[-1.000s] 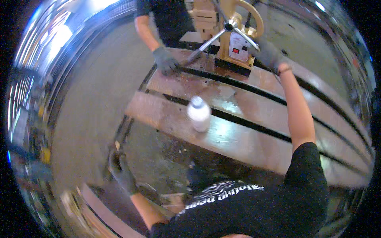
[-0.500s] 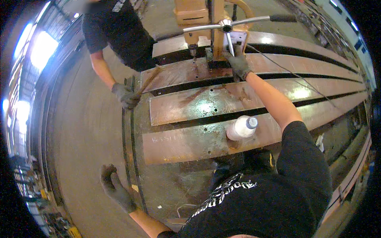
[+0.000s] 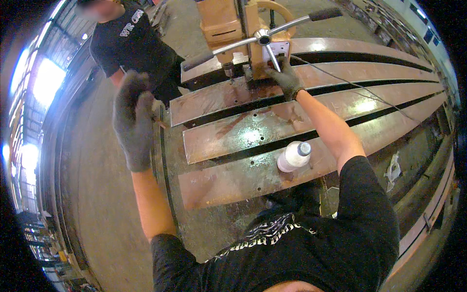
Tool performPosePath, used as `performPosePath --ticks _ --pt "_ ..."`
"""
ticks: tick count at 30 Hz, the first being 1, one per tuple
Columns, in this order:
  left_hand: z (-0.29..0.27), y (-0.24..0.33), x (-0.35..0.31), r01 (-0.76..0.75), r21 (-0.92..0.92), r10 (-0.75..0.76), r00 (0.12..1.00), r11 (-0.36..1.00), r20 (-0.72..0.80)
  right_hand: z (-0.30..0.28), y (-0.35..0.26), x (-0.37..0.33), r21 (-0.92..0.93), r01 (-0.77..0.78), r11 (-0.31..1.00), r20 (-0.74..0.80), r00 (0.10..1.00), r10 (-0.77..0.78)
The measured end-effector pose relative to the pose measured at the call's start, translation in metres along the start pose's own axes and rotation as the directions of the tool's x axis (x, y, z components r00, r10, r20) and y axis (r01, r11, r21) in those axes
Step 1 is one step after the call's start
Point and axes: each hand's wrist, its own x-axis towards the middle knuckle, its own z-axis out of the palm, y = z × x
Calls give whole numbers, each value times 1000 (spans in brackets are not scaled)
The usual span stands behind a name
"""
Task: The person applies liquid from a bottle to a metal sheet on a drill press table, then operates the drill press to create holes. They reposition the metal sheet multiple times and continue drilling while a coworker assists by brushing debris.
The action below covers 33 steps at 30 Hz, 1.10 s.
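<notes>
My right hand [image 3: 287,82], in a grey glove, is closed around the lower feed handle [image 3: 273,58] of a tan magnetic drill press [image 3: 221,29], beside its control panel. Palm and glove hide the handle's grip. My left hand [image 3: 132,121], also gloved, is raised at the left with nothing in it, its thumb apart from the fingers. The drill chuck [image 3: 228,69] points down over a long steel plate [image 3: 204,104]. A white bottle with a blue-grey cap [image 3: 294,156] stands on the nearest plate [image 3: 219,187].
Several long plates lie side by side with dark gaps between them; some have drilled holes. A cable [image 3: 360,87] trails rightward from the drill. A co-worker in a black shirt [image 3: 129,41] stands at the far left, hands largely hidden behind my left glove. Crumpled plastic [image 3: 393,170] lies at the right.
My left hand has risen from the lower left to in front of the co-worker. The feed handles have turned slightly counterclockwise, with my right hand still at the lower one.
</notes>
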Motion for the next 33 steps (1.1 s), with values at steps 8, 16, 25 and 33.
performPosePath --ticks 8,16,25,33 --pt "33 8 89 -130 -174 140 989 976 46 -23 -32 -10 190 -87 978 196 979 49" --pt "133 -63 199 -174 153 167 984 973 58 -12 -30 -37 -225 172 959 -38 982 -185" --pt "212 -81 243 -45 -524 183 959 851 216 -14 -37 -38 -381 35 924 -85 994 -73" --pt "210 -17 197 311 -706 -182 950 636 254 -17 -4 -29 -471 46 881 -62 994 -85"
